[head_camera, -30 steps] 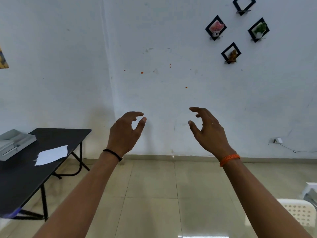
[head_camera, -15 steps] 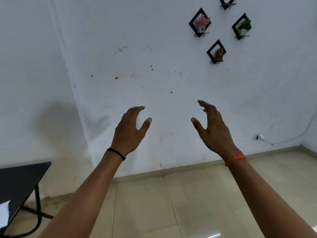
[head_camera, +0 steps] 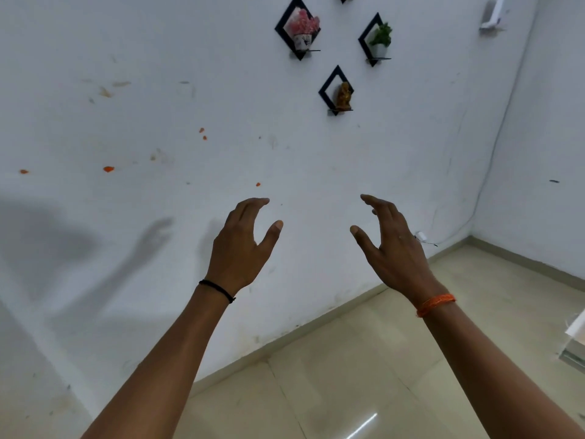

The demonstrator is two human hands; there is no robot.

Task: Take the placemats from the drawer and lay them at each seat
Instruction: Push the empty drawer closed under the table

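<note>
A white wall (head_camera: 158, 90) and tiled floor (head_camera: 364, 359) fill the view. The left hand (head_camera: 242, 245) and right hand (head_camera: 391, 245) hover apart, fingers spread, empty. No drawer or placemats are visible; finding the drawer likely comes next.

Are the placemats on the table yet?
Not yet, as far as this view shows. Nothing looks done: no placemat, drawer or seat is in sight. The left hand and right hand are both open and empty, raised before the white wall. Fetching and laying the mats is all left.
</note>
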